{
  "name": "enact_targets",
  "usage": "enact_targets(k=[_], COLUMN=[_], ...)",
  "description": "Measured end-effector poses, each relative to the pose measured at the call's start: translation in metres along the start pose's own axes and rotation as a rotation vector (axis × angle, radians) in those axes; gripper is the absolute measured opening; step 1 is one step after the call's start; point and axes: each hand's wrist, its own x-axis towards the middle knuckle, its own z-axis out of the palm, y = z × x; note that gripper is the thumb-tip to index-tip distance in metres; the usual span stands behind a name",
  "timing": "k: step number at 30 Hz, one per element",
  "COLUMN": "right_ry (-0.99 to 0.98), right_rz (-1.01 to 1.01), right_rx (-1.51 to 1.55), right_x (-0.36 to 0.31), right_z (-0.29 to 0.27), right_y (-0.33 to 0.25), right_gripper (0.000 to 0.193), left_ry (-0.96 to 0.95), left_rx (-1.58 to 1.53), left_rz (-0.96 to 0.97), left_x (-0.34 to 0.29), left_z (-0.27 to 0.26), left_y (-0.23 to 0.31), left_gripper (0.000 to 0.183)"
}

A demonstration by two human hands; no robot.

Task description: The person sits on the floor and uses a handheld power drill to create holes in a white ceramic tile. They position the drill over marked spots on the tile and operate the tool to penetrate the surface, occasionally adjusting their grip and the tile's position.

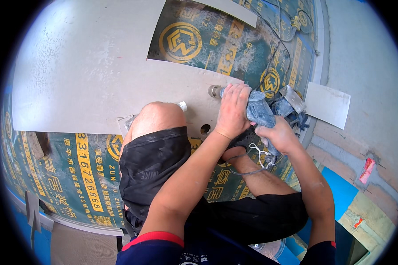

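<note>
A dusty blue power drill [259,109] is in both my hands, tilted above the grey tile [79,75]. Its round metal hole-saw bit [214,91] points left and seems just off the tile surface. My left hand [234,108] wraps round the front of the drill body, behind the bit. Closed on the rear grip is my right hand [279,134], which hides most of that grip. A round dark hole [205,129] shows in the tile between my left knee and left forearm. Beside the knee pokes a white bottle cap [183,106]; the knee hides the rest.
Green printed protective sheeting [86,176] covers the floor around the tile. Right of the drill lie a second dusty tool [292,100] and a pale tile offcut [328,104]. A dark cable [278,37] runs across the far sheeting; a white cord loop [258,152] hangs near my right hand.
</note>
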Motion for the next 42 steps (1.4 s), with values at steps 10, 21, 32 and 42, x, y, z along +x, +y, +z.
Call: enact_targets(k=[10, 21, 32, 42], right_ry=[0.019, 0.052, 0.055, 0.047], right_rz=[-0.007, -0.032, -0.037, -0.022], right_rx=[-0.021, -0.113, -0.194, -0.209], right_x=[-0.002, 0.0, -0.001, -0.007], right_z=[0.003, 0.004, 0.005, 0.009], right_y=[-0.001, 0.01, 0.013, 0.005], right_gripper=[0.022, 0.032, 0.039, 0.038], left_ry=[0.008, -0.004, 0.012, 0.022], left_rx=[0.015, 0.016, 0.023, 0.005], left_rz=[0.012, 0.023, 0.036, 0.042], left_x=[-0.002, -0.005, -0.01, -0.014], left_z=[0.002, 0.0, 0.001, 0.002], left_y=[-0.001, -0.001, -0.002, -0.002], left_gripper=[0.104, 0.094, 0.094, 0.102])
